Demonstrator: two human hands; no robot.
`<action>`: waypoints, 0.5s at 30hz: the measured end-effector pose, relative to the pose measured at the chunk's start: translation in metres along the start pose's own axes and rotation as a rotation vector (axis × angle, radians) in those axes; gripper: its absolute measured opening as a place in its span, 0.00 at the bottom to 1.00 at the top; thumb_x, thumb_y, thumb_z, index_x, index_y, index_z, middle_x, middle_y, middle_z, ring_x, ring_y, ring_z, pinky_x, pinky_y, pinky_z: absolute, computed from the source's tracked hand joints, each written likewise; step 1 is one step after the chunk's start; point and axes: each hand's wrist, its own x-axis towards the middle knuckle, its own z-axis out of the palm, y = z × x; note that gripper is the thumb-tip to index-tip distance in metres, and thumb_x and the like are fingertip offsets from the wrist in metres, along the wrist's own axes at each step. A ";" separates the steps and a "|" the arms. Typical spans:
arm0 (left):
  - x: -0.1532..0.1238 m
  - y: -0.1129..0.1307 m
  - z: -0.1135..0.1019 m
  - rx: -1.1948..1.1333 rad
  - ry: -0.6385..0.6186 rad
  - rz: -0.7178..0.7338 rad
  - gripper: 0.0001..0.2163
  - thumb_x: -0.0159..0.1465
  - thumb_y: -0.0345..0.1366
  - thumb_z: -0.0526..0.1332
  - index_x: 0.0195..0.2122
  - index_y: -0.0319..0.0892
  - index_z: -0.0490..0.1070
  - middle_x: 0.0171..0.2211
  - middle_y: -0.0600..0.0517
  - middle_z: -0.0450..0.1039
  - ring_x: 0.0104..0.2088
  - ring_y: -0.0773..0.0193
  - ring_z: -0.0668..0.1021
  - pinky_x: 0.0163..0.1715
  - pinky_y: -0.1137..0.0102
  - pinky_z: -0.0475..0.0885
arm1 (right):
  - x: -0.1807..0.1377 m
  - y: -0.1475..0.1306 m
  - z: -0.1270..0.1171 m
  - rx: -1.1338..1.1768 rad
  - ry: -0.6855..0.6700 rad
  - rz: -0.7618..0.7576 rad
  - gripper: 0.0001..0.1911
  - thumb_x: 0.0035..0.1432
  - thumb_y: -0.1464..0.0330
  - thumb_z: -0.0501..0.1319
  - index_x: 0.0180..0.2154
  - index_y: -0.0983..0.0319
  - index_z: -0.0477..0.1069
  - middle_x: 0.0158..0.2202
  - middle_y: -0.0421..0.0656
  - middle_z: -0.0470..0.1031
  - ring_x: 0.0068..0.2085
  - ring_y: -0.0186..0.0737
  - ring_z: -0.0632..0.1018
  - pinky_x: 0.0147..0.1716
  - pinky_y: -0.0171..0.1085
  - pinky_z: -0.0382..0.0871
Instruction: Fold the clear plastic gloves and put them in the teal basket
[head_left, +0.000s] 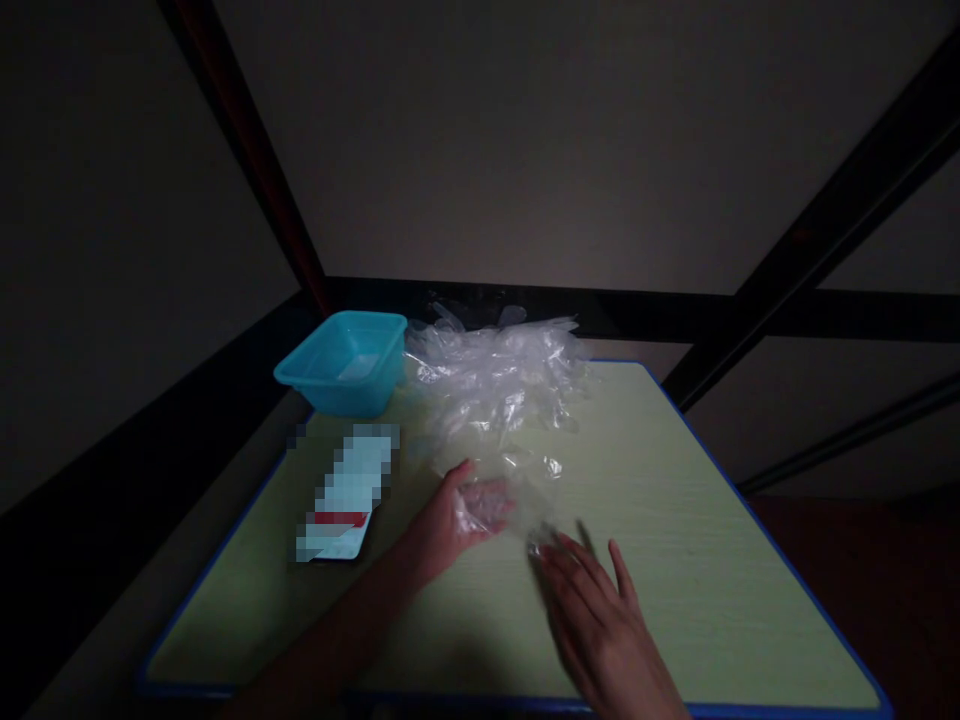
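Observation:
My left hand is over the front middle of the table, fingers curled round a crumpled clear plastic bag that lies across the palm. Thin film stretches from there to the right. At its far end my right hand has its fingertips on a shiny bit of the film, with its outer fingers spread. Slight blur softens those fingertips. Behind both hands rises a loose heap of clear plastic pieces, some with rounded, spoon-like ends. Their exact kind is hard to make out.
A turquoise plastic basin stands at the table's back left corner, with something pale inside. Nearer me lies a phone with a lit, pixelated screen. The pale green table has a blue edge, and a wall rises behind it.

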 end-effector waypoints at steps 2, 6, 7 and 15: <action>-0.003 0.000 -0.008 0.077 0.075 0.064 0.19 0.56 0.33 0.62 0.49 0.45 0.61 0.33 0.52 0.76 0.30 0.59 0.79 0.34 0.66 0.70 | -0.003 0.006 -0.003 0.018 -0.006 -0.010 0.28 0.54 0.77 0.52 0.57 0.63 0.61 0.49 0.47 0.75 0.53 0.48 0.73 0.56 0.55 0.58; -0.013 -0.005 -0.021 0.159 0.072 0.137 0.31 0.49 0.27 0.67 0.53 0.47 0.57 0.35 0.52 0.76 0.31 0.62 0.77 0.32 0.69 0.68 | -0.012 0.015 -0.008 0.057 -0.002 0.001 0.26 0.55 0.77 0.52 0.56 0.62 0.64 0.48 0.48 0.76 0.50 0.47 0.75 0.54 0.54 0.62; -0.015 -0.006 -0.023 0.191 0.054 0.153 0.32 0.47 0.28 0.67 0.53 0.46 0.58 0.35 0.52 0.76 0.31 0.63 0.77 0.31 0.71 0.67 | -0.015 0.016 -0.009 0.052 -0.001 0.008 0.25 0.55 0.77 0.52 0.55 0.62 0.65 0.47 0.48 0.76 0.49 0.48 0.76 0.53 0.55 0.63; -0.025 -0.015 -0.041 0.370 -0.066 0.236 0.29 0.43 0.32 0.69 0.49 0.43 0.65 0.24 0.59 0.70 0.26 0.68 0.72 0.27 0.74 0.63 | -0.038 0.019 -0.008 -0.004 0.019 0.001 0.22 0.55 0.75 0.52 0.51 0.61 0.69 0.44 0.47 0.78 0.45 0.48 0.78 0.50 0.54 0.66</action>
